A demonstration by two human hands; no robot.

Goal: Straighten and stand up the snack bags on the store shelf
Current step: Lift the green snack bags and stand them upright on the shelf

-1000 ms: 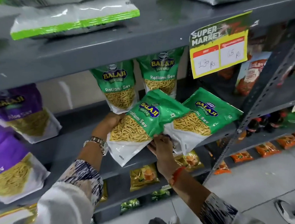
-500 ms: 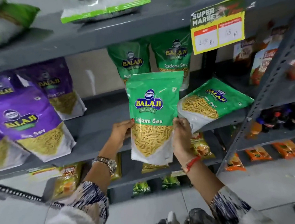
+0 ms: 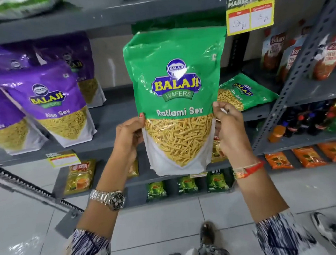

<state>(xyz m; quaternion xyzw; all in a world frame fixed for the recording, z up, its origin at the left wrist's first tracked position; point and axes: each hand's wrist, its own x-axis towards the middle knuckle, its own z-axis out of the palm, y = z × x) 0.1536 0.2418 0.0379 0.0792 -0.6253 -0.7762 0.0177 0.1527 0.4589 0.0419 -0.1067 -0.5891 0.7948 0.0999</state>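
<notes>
A green Balaji Ratlami Sev bag (image 3: 177,98) is held upright in front of the grey shelf (image 3: 113,111), off its surface. My left hand (image 3: 128,139) grips its left edge and my right hand (image 3: 229,130) grips its right edge, both at mid-height. Behind it to the right, a second green Ratlami Sev bag (image 3: 245,92) lies flat and tilted on the shelf. Any green bags standing at the back of the shelf are hidden by the held one.
Purple Aloo Sev bags (image 3: 55,104) lean on the same shelf at the left. A yellow price sign (image 3: 251,10) hangs from the shelf above. Red snack packs (image 3: 332,60) fill the neighbouring rack. Small packets sit on lower shelves. A slotted metal bar (image 3: 32,190) crosses low on the left.
The green bag went from lying tilted on the shelf to upright, then was lifted off and drawn closer to me, with both hands now holding its sides.
</notes>
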